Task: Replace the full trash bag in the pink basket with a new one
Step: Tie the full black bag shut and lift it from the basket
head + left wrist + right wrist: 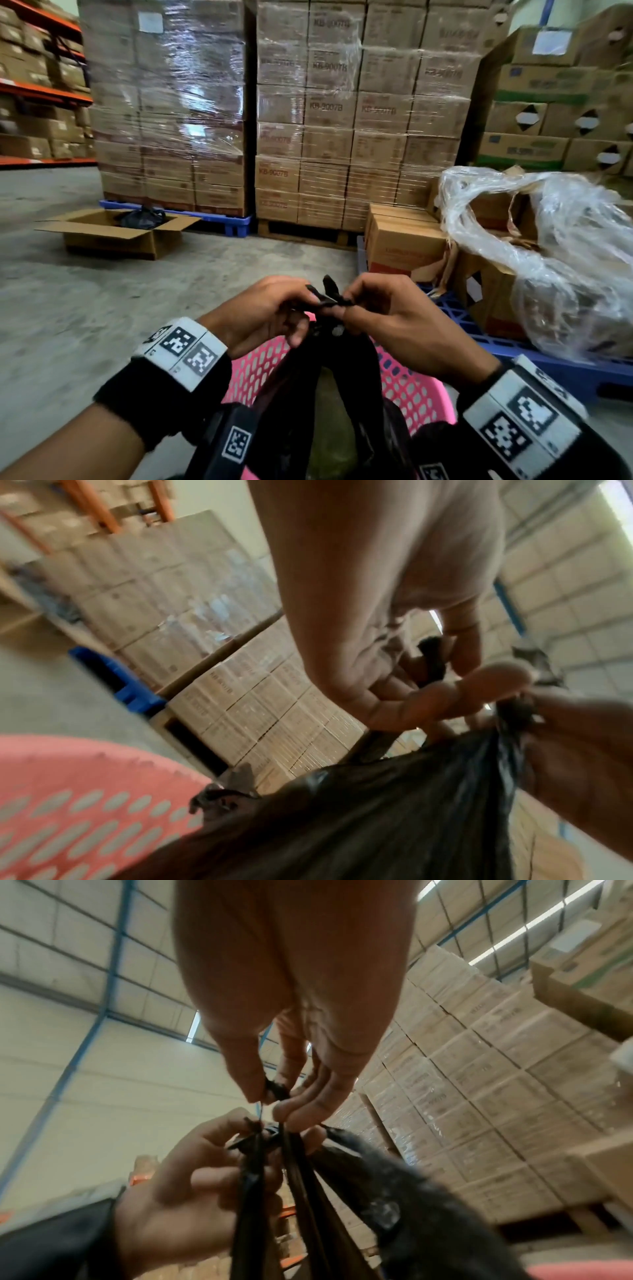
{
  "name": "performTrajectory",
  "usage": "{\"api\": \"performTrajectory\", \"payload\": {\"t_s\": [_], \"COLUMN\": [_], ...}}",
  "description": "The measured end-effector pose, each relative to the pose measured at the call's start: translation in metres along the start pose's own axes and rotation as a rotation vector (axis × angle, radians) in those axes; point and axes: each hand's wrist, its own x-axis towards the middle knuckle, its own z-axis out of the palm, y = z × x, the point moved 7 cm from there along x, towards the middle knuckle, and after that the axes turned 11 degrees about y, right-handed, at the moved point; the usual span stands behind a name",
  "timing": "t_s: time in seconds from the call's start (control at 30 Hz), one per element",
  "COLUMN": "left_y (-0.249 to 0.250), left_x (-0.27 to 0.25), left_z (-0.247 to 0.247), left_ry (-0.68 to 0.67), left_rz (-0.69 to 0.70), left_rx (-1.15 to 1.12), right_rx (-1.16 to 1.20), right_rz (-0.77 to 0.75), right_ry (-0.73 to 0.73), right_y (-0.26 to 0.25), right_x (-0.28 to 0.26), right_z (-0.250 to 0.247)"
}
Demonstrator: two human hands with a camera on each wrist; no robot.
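At the far left, orange steel shelving (41,92) carries brown cartons. On the grey concrete floor (68,308) in front of it lies an open, low cardboard box (113,236) with a crumpled black bag (142,217) inside. Behind that box stand tall stacks of shrink-wrapped brown cartons (274,113) on a blue plastic pallet (222,222) and a wooden one.

Low in the middle, the left hand (267,308) and the right hand (387,318) meet above the pink perforated plastic basket (404,387). Both wear black wrist straps with white marker blocks. The left hand's fingers (205,1153) are curled round one twisted handle of the black plastic trash bag (329,370), and the right hand's thumb and fingertips (298,1110) pinch the other handle just above it; the two black strips cross between the hands, close together at what looks like a knot. The right wrist view shows both strips pulled taut down from the fingers. The bag sits inside the basket, its gathered neck rising above the pink rim, and the left wrist view shows the bag's dark bulk beside the basket's pink wall (68,818).

To the right, a second blue pallet (548,359) holds brown cartons (404,246) and a torn carton under loose clear plastic film (565,257). Farther right stand green-banded cartons (548,102).
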Motion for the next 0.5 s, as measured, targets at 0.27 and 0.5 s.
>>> {"api": "performTrajectory", "payload": {"t_s": [0.27, 0.5], "left_y": [0.015, 0.011], "left_x": [-0.015, -0.008], "left_z": [0.027, 0.014], "left_ry": [0.031, 0.086], "left_rz": [0.435, 0.398], "left_rx": [0.600, 0.522], "right_rx": [0.113, 0.257], "right_rz": [0.046, 0.179], "right_ry": [0.174, -0.190], "right_y": [0.025, 0.038], "right_x": [0.010, 0.001], "right_z": [-0.001, 0.035]}}
